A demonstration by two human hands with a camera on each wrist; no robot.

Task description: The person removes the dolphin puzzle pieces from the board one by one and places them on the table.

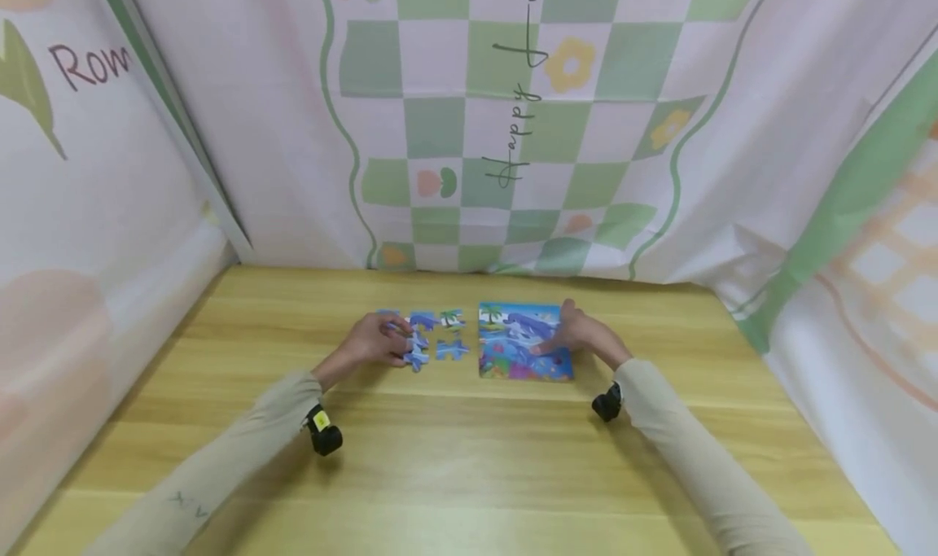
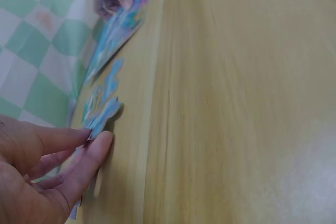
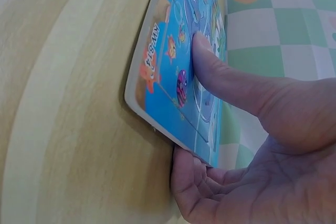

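Observation:
My left hand (image 1: 377, 339) pinches a blue jigsaw piece (image 2: 106, 117) between thumb and fingers, tilted close over the table. Just beyond it lie several loose jigsaw pieces (image 1: 452, 350), one of them with a green palm tree. To their right is a square puzzle board (image 1: 506, 359) printed with dolphins, palms and bright sea life. My right hand (image 1: 579, 330) grips the board by its right side. In the right wrist view the thumb (image 3: 226, 77) presses on the printed face, while the other fingers are curled beneath the edge, partly hidden by the board.
A wood-grain table (image 1: 454, 450) carries everything. Behind it hangs a checked green and white curtain (image 1: 506, 133), close to the board's far side. More printed cloth (image 1: 88, 255) walls off the left, and another sheet (image 1: 865, 295) the right.

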